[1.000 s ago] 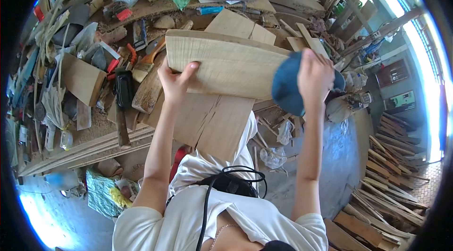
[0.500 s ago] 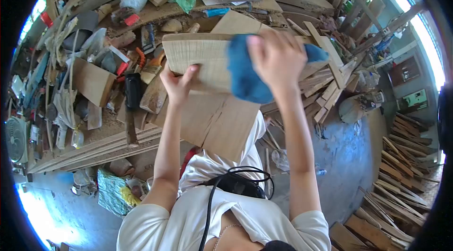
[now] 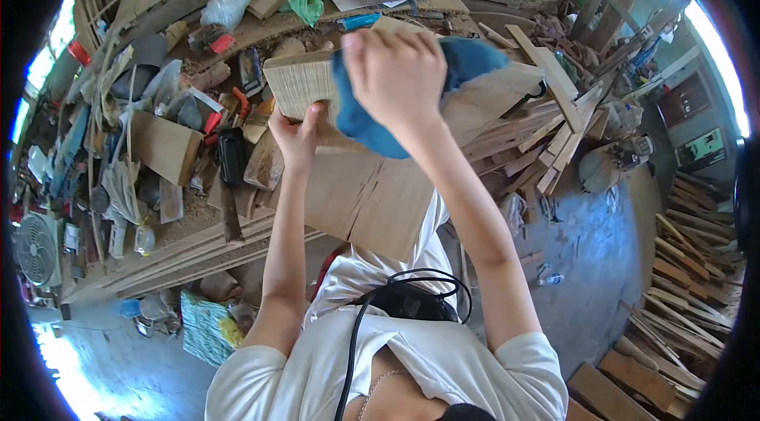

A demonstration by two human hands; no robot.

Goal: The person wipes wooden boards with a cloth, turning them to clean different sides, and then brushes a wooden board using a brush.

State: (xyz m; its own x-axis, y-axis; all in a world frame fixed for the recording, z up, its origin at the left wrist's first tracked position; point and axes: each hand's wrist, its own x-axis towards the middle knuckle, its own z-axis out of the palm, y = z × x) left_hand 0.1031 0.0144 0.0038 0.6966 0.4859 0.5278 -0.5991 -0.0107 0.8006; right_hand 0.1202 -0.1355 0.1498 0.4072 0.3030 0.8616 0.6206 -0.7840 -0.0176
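Left hand (image 3: 294, 138) pinches the board (image 3: 297, 82) by its left end, thumb on face, presumably bracing it while the right hand (image 3: 400, 81), closed over the blue cloth (image 3: 362, 130), bears on that face alongside (cracked plank (image 3: 348, 191) lies bodyward of both).

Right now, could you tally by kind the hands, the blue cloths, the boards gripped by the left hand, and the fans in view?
Left hand and right hand: 2
Blue cloth: 1
Gripped board: 1
Fan: 1
Total: 5
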